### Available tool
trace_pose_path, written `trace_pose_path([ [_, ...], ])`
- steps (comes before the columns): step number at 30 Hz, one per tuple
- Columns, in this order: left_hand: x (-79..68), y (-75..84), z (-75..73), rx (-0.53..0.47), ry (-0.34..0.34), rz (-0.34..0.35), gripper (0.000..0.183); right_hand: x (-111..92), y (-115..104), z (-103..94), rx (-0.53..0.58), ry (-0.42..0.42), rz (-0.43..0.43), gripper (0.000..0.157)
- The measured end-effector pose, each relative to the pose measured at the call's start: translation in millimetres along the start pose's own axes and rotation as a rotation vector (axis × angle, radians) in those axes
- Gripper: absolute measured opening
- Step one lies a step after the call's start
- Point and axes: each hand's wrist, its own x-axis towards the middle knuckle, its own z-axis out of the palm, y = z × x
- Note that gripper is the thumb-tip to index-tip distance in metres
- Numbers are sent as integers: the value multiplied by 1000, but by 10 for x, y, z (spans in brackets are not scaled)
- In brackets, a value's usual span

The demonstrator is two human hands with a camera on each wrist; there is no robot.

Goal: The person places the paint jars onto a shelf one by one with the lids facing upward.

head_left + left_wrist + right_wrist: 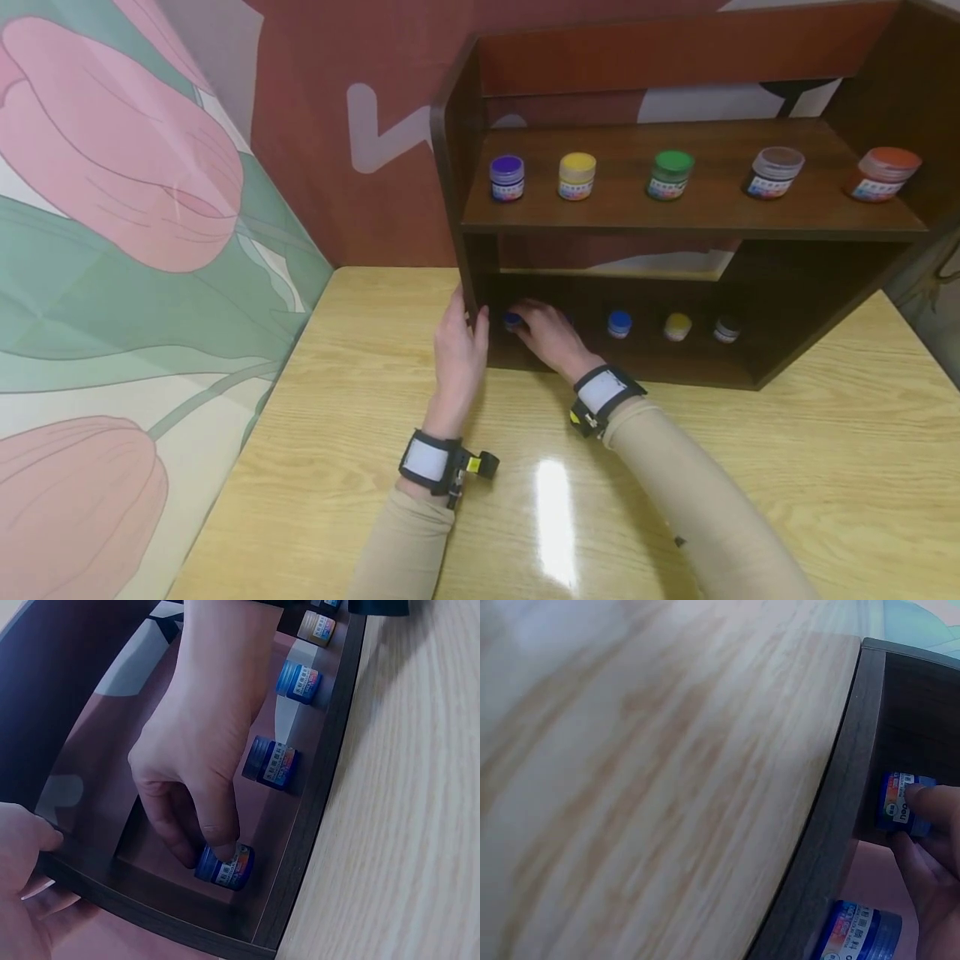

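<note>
Inside the lower left corner of a dark wooden shelf (600, 229), my right hand (553, 333) pinches a small blue paint jar (227, 868) between thumb and fingers. The jar stands upright on the bottom board, its printed label facing outward. My left hand (460, 354) holds the front edge of the shelf's left side panel (157, 919), the thumb on one face and the fingers on the other. Just right of the pinched jar is another dark blue jar (271, 763), mostly hidden behind my right hand in the head view.
Along the bottom board stand another blue jar (619, 324), a yellow jar (677, 327) and a dark jar (727, 329). The upper board holds purple (507, 178), yellow (577, 176), green (671, 175), brown (775, 172) and orange (885, 174) jars. The shelf stands on a wood-grain table (360, 375).
</note>
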Motion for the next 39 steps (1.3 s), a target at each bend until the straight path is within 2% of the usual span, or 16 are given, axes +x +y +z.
trace_pose_path([
  [14, -20, 18, 3, -35, 23, 34, 42, -21, 28, 41, 17, 0, 11, 25],
  [27, -16, 5, 15, -24, 13, 9, 43, -25, 30, 52, 6, -2, 29, 26],
  [33, -11, -11, -4, -24, 14, -6, 43, -6, 4, 42, 3, -27, 44, 35],
  [39, 9, -38, -21, -23, 10, -18, 42, 24, -17, 18, -7, -4, 22, 42],
])
